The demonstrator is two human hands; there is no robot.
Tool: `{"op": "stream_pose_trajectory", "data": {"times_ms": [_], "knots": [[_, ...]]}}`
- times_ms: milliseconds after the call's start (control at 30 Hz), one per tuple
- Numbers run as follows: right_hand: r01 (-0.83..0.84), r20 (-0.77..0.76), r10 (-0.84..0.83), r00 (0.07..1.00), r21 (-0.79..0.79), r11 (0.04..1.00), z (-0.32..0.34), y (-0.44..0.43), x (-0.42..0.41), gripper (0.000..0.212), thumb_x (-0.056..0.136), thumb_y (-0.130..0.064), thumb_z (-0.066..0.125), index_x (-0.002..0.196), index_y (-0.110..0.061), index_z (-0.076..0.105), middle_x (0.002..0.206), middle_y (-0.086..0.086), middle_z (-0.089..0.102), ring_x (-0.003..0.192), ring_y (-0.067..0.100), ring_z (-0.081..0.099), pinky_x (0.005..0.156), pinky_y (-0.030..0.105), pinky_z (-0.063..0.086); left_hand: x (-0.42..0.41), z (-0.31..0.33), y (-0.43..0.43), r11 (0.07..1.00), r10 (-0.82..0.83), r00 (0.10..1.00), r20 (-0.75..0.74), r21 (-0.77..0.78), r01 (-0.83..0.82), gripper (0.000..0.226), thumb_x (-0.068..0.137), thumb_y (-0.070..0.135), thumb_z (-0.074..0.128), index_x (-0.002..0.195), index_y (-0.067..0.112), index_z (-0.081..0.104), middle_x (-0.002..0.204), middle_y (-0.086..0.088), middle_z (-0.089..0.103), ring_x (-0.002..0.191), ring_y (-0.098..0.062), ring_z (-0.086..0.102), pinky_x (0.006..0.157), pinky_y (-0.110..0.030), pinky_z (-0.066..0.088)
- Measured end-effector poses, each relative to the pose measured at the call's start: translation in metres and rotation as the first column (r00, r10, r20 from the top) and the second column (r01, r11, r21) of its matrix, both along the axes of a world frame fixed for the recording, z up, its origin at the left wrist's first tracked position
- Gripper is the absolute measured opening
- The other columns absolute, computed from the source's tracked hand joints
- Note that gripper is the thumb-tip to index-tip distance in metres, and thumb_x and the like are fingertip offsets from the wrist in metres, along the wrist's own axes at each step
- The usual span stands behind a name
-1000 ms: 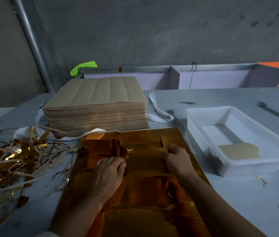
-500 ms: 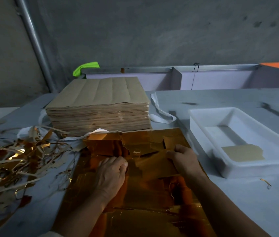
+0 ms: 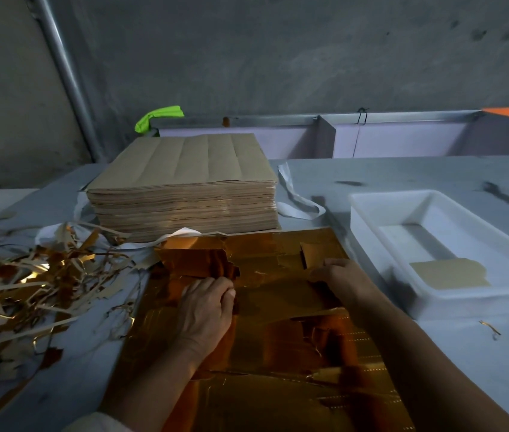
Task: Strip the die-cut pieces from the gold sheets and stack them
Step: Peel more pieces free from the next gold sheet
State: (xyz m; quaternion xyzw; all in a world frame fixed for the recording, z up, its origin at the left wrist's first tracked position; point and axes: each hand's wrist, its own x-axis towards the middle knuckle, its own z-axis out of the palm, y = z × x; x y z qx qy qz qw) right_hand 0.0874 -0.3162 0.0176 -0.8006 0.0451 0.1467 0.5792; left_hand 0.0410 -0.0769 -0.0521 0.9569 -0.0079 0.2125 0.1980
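Grey table (image 3: 324, 173), concrete wall (image 3: 278, 57) behind. Left hand (image 3: 206, 304), right hand (image 3: 343, 279): fingers (image 3: 212, 283) curled, pinching gold sheet (image 3: 278, 294).

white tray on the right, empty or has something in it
Not empty: one tan piece lies flat in the white tray.

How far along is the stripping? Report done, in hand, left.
Done: a few stripped pieces lie in the white tray, and foil offcuts pile on the left. In hand: left hand and right hand grip the gold sheet, partly torn. Left: the tall stack of sheets behind.
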Motion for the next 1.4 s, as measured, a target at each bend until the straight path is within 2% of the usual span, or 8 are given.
{"op": "stream_pose_trajectory", "data": {"times_ms": [233, 500, 700, 833, 1033, 1200, 1300, 1400], "knots": [[-0.044, -0.068, 0.043, 0.997, -0.007, 0.999, -0.003, 0.012, -0.006, 0.010, 0.098, -0.020, 0.057, 0.091, -0.012, 0.060, 0.094, 0.010, 0.066, 0.083, 0.024, 0.066, 0.061, 0.029, 0.048, -0.005, 0.002, -0.002, 0.994, -0.103, 0.991, 0.080, 0.047, 0.099, 0.047, 0.088, 0.025, 0.071, 0.133, 0.026, 0.060, 0.114, 0.002, 0.065, 0.106, -0.018, 0.058, 0.094, -0.034, 0.040], [-0.098, -0.133, 0.091, 0.987, -0.047, 0.994, -0.007, 0.023, -0.007, 0.011, 0.096, -0.022, 0.058, 0.098, -0.012, 0.060, 0.090, 0.010, 0.064, 0.072, 0.021, 0.059, 0.050, 0.025, 0.043, -0.007, 0.006, -0.001, 0.979, -0.172, 0.971, 0.168, 0.142, 0.149, 0.048, 0.049, -0.004, 0.092, 0.088, 0.020, 0.078, 0.080, 0.003, 0.068, 0.076, -0.022, 0.067, 0.069, -0.037, 0.051], [-0.053, -0.128, 0.046, 0.991, -0.047, 0.997, -0.006, 0.016, -0.008, 0.010, 0.099, -0.023, 0.054, 0.100, -0.014, 0.057, 0.090, 0.010, 0.062, 0.071, 0.023, 0.061, 0.050, 0.025, 0.042, -0.006, 0.003, -0.001, 0.995, -0.099, 0.983, 0.151, 0.038, 0.095, 0.009, 0.087, 0.012, 0.073, 0.093, 0.019, 0.076, 0.083, 0.001, 0.070, 0.081, -0.021, 0.063, 0.075, -0.038, 0.048], [-0.019, -0.109, 0.018, 0.994, -0.012, 1.000, -0.003, 0.012, -0.013, 0.007, 0.099, -0.023, 0.054, 0.098, -0.016, 0.057, 0.101, 0.013, 0.065, 0.092, 0.033, 0.067, 0.065, 0.033, 0.050, -0.005, 0.003, -0.002, 0.999, -0.043, 0.988, 0.149, -0.023, 0.047, 0.010, 0.096, 0.017, 0.060, 0.093, 0.016, 0.069, 0.080, 0.003, 0.063, 0.076, -0.017, 0.058, 0.066, -0.033, 0.046], [-0.109, -0.118, 0.111, 0.987, 0.019, 0.994, -0.003, 0.015, -0.023, 0.008, 0.099, -0.019, 0.054, 0.104, -0.015, 0.057, 0.109, 0.012, 0.062, 0.093, 0.026, 0.063, 0.068, 0.032, 0.050, -0.002, 0.002, 0.005, 0.971, 0.078, 0.996, 0.038, -0.230, -0.067, 0.019, 0.103, 0.031, 0.038, 0.097, 0.023, 0.054, 0.074, 0.001, 0.056, 0.062, -0.010, 0.054, 0.050, -0.022, 0.040], [-0.260, -0.092, 0.248, 0.964, -0.150, 0.954, -0.006, 0.020, -0.033, 0.003, 0.098, -0.019, 0.054, 0.096, -0.021, 0.057, 0.109, 0.009, 0.059, 0.101, 0.028, 0.061, 0.088, 0.041, 0.056, -0.003, 0.006, 0.002, 0.957, 0.108, 0.994, 0.021, -0.272, -0.099, 0.014, 0.104, 0.030, 0.038, 0.097, 0.026, 0.049, 0.065, 0.004, 0.055, 0.051, -0.006, 0.052, 0.042, -0.018, 0.034], [-0.365, -0.060, 0.369, 0.927, -0.359, 0.859, -0.006, 0.024, -0.041, 0.014, 0.097, -0.018, 0.056, 0.093, -0.030, 0.050, 0.101, 0.000, 0.057, 0.087, 0.013, 0.060, 0.067, 0.022, 0.050, -0.003, 0.006, 0.001, 0.946, 0.079, 0.997, 0.018, -0.317, -0.069, 0.005, 0.103, 0.024, 0.046, 0.105, 0.025, 0.051, 0.063, 0.004, 0.054, 0.046, -0.003, 0.048, 0.040, -0.017, 0.036], [-0.393, -0.055, 0.420, 0.906, -0.479, 0.785, -0.007, 0.027, -0.045, 0.017, 0.095, -0.015, 0.059, 0.098, -0.029, 0.049, 0.102, -0.002, 0.057, 0.086, 0.011, 0.059, 0.064, 0.019, 0.047, -0.004, 0.006, -0.001, 0.954, 0.064, 0.998, -0.001, -0.293, -0.062, 0.022, 0.102, 0.023, 0.048, 0.123, 0.021, 0.051, 0.063, 0.006, 0.054, 0.045, -0.002, 0.048, 0.042, -0.014, 0.038]]}}
